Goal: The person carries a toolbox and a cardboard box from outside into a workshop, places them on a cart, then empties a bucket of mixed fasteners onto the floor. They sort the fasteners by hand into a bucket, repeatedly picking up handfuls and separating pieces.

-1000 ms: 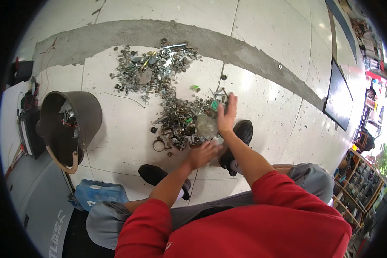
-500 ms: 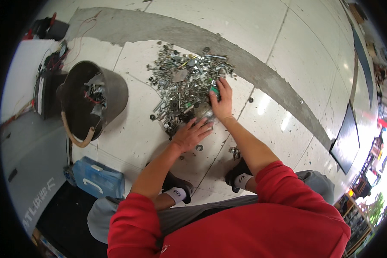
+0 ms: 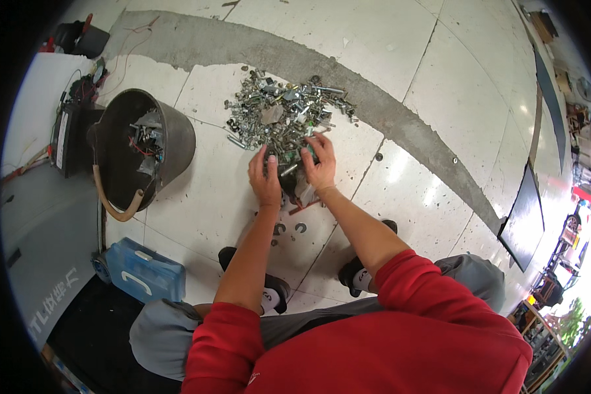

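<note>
A loose pile of screws, bolts, nuts and small metal bits (image 3: 276,108) lies on the floor before me. My left hand (image 3: 265,178) rests at the pile's near left edge, fingers stretched forward and thumb apart. Opposite it, my right hand (image 3: 320,165) is cupped against the near right edge, its thumb spread from the fingers. Bolts and dark pieces lie between the two palms. A thin red strip (image 3: 306,208) and a crumpled pale piece (image 3: 305,192) show just below them. The fingertips are partly hidden among the metal bits.
On the left a dark bucket (image 3: 185,141) with a curved handle holds some metal scraps (image 3: 150,141). A blue plastic case (image 3: 144,269) stands nearer to me. Small washers (image 3: 300,228) lie by my feet. A dark flat panel (image 3: 525,217) lies at the right.
My left hand has moved forward and left, and my right hand slightly left and nearer. The pile's near left part is now drawn in between them, and a red strip has come into sight.
</note>
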A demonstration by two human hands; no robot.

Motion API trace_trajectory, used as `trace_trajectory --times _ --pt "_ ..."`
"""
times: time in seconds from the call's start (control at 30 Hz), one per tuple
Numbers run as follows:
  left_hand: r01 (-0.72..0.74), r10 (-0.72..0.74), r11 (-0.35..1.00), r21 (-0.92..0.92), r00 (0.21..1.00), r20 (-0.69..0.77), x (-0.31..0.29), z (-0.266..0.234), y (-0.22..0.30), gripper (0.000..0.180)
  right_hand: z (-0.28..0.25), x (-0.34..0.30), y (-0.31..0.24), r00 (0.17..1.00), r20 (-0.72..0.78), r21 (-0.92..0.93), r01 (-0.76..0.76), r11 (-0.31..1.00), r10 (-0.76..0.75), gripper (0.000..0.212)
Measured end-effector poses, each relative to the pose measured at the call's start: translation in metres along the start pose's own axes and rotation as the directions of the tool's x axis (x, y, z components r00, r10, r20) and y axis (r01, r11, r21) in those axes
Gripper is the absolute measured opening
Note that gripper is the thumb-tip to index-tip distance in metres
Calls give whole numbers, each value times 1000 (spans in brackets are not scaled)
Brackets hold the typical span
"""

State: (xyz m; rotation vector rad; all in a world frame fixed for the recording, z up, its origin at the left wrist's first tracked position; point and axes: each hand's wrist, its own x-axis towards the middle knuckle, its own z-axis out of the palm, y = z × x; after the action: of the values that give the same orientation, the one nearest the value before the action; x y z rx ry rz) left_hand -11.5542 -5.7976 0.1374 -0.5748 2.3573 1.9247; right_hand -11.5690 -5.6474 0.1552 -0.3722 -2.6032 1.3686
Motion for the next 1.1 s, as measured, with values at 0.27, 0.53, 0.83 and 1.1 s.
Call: trace_trajectory --times 0.27,0.53,0.83,1.1 --pt "379 -379 793 -477 920 101 -35 -4 71 28 -21 -26 -65 881 277 533 -472 702 382 30" --pt "455 -420 629 -631 881 217 -73 -68 146 27 -59 -57 -174 645 540 717 -689 107 541 31" --pt "256 -308 585 -770 948 80 -147 -288 399 19 -123 -114 -524 743 574 703 -662 258 344 34" --pt "-137 -105 671 -728 955 -277 -95 -553 482 26 30 -143 -751 706 708 681 -680 273 -8 25"
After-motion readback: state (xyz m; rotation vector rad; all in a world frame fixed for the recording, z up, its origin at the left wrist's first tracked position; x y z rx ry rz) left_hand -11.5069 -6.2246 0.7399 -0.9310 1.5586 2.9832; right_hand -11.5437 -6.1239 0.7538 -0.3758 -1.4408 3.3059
